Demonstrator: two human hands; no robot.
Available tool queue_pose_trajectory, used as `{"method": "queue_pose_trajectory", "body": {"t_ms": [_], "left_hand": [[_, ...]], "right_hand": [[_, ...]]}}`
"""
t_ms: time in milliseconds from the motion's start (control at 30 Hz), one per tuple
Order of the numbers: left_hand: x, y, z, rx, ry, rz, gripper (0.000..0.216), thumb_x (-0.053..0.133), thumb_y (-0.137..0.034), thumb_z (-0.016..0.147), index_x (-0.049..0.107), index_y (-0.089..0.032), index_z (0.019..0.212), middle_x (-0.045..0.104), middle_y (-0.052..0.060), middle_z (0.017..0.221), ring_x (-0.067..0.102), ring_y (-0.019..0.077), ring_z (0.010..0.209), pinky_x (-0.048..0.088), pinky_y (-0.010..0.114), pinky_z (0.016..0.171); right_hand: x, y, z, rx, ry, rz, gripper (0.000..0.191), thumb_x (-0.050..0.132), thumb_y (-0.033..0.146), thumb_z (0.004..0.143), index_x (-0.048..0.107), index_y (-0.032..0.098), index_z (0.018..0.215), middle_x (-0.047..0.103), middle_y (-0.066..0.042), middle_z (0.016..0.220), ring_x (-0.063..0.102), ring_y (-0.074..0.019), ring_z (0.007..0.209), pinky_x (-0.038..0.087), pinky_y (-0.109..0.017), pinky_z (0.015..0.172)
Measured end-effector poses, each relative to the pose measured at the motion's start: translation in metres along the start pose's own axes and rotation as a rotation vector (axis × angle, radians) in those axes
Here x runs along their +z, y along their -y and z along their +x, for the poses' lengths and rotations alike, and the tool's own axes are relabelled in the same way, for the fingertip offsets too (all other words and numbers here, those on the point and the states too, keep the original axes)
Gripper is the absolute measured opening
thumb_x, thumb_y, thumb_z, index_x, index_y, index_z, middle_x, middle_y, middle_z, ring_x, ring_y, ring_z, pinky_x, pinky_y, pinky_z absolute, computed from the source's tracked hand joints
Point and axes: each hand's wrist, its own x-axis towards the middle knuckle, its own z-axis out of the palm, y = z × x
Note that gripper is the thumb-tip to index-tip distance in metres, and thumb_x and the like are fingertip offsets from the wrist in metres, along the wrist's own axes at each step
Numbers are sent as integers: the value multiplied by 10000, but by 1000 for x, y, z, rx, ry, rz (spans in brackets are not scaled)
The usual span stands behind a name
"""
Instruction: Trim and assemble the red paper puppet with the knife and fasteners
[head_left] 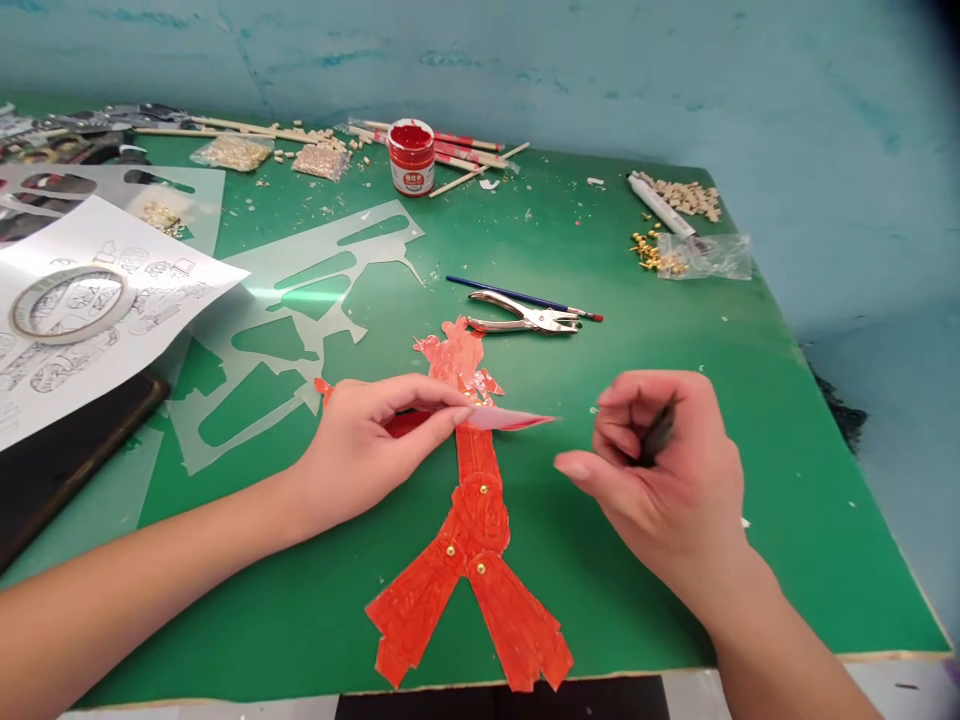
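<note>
A red-painted jointed figure (481,515) lies flat on the table, its parts joined with small gold fasteners. Over its upper body, my left hand (382,440) pinches a red-painted cut-out piece (517,418) between thumb and fingers, tilted so that its pale side and red edge show. To the right, apart from the figure, my right hand (667,480) is curled round a dark object (658,436); the fingers hide most of it. A silver hole punch (532,318) and a blue paintbrush (517,291) with a red tip lie just beyond the figure's head.
A jar of red paint (412,160) stands at the back, near brushes (469,150). Cut plastic sheets (247,370), printed paper (150,290) with a tape roll (69,303), and a dark flat device (75,465) lie left. Gold fasteners (660,255) and a marker (661,204) lie back right.
</note>
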Motion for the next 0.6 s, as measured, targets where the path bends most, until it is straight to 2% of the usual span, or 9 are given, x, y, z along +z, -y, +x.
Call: {"method": "queue_pose_trajectory", "body": {"t_ms": [67,133,267,400,467,600], "left_hand": [[0,-1,1,-95,-40,-97,48,748,-227,941,781,-194,949,827,-6,868,786,129,743,657,180,688],[1,-2,1,-98,-60,-124,38,750,-209,929,777,-183,934,826,-2,861,788,133,750,663,186,699],[1,-4,0,13,-92,-10,68,729,-151,917,783,-193,922,814,-30,803,744,102,656,608,162,584],[1,-5,-2,61,-85,-7,120,698,-125,921,782,-209,940,814,-55,801,705,80,580,573,154,513],[1,-6,-3,74,-61,-30,166,674,-109,923,787,-224,963,829,-56,866,740,94,626,625,167,574],[1,-7,-2,77,-29,-57,195,669,-104,924,801,-237,979,836,-48,939,796,123,747,695,203,759]], "right_hand": [[3,8,-5,61,146,77,304,472,549,1084,512,257,1009,430,71,648,380,-101,507,341,-231,448],[9,15,-7,150,352,93,388,342,480,1129,455,240,846,421,59,635,337,-100,516,316,-243,462],[20,24,-8,390,601,288,454,378,535,1113,371,236,771,442,71,575,368,-84,473,319,-242,463],[27,22,-8,524,665,517,452,404,577,1102,424,228,814,496,80,563,437,-71,441,369,-229,478],[28,21,-8,574,675,623,451,402,593,1098,444,225,841,462,84,595,424,-67,457,357,-223,471],[30,21,-5,623,687,788,441,408,602,1095,495,217,900,269,83,675,251,-76,554,257,-209,473]]}}
